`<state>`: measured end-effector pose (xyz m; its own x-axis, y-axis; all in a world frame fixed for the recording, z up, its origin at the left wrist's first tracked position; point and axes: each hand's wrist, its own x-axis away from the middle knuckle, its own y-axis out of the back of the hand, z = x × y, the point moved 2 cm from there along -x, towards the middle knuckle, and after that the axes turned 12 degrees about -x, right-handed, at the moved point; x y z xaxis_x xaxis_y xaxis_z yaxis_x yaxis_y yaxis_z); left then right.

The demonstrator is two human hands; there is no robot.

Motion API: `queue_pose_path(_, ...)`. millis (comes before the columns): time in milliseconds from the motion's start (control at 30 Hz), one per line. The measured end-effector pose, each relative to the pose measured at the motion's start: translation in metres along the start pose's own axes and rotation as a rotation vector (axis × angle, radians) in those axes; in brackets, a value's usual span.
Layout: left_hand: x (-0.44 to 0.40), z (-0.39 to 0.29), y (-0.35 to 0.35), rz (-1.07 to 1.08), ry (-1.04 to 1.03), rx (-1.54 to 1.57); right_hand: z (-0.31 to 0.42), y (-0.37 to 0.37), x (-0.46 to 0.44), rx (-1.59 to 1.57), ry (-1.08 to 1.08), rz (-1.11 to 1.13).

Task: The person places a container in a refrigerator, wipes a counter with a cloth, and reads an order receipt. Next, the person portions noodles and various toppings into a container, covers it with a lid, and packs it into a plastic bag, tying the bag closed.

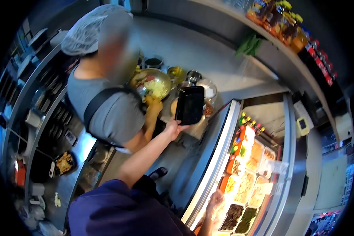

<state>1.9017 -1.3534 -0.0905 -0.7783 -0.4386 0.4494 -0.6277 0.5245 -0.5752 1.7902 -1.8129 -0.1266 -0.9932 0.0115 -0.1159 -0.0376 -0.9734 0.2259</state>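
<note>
My left hand (174, 129) grips one end of a black plastic food tray (190, 105), which is held out at arm's length, its inside facing me. My right hand (215, 201) is low over the near edge of a lit food case, its fingers curled. Glare hides what they may hold. Around it are tubs of dark shredded food (233, 216), chopped green food (246, 220) and pale sliced food (246, 187). Beyond the black tray is a metal bowl (168, 80) of shredded food, with a co-worker's hand (155, 107) at its rim.
A co-worker (106, 106) in a hair net and grey shirt stands close on the left. The case's metal frame (210, 169) runs between my arms. Bottles (320, 63) line a shelf at upper right. A filled black tray (65, 162) sits on the left counter.
</note>
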Motion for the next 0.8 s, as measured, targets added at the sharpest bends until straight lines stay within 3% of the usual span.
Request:
queue_pose_path(67,0.102,0.010,0.018,0.158,0.072,-0.230,0.014,-0.013,0.012,0.202,0.203,-0.001)
queue_pose_path(100,0.146,0.015,0.038,0.061,0.249,-0.329,0.003,-0.017,0.022,-0.034,0.033,0.023)
queue_pose_path(133,0.172,0.037,0.085,0.084,0.351,-0.379,-0.022,-0.020,0.029,-0.026,-0.006,0.018)
queue_pose_path(167,0.216,0.024,0.111,0.236,0.406,-0.563,-0.011,-0.036,0.044,-0.196,-0.132,0.032)
queue_pose_path(200,0.234,0.027,0.155,0.324,0.452,-0.520,0.017,-0.047,0.058,-0.345,-0.262,0.042)
queue_pose_path(233,0.265,0.010,0.188,0.200,0.475,-0.538,0.029,-0.063,0.069,-0.240,-0.230,0.047)
queue_pose_path(267,0.288,0.007,0.240,0.174,0.394,-0.526,0.025,-0.074,0.082,-0.329,-0.203,0.099)
queue_pose_path(333,0.343,-0.031,0.320,-0.086,0.582,-0.533,0.009,-0.093,0.100,-0.384,-0.192,0.215)
queue_pose_path(433,0.381,-0.051,0.452,-0.325,0.362,-0.335,0.024,-0.135,0.123,-0.189,-0.290,0.287)
queue_pose_path(567,0.331,-0.090,0.518,-0.527,0.081,-0.142,0.021,-0.211,0.148,-0.019,-0.184,0.397)
queue_pose_path(733,0.195,-0.108,0.559,-0.811,-0.181,0.350,0.083,-0.302,0.196,-0.032,-0.254,0.456)
queue_pose_path(800,0.155,-0.112,0.573,-0.824,-0.231,0.405,0.106,-0.330,0.206,0.104,0.003,0.567)
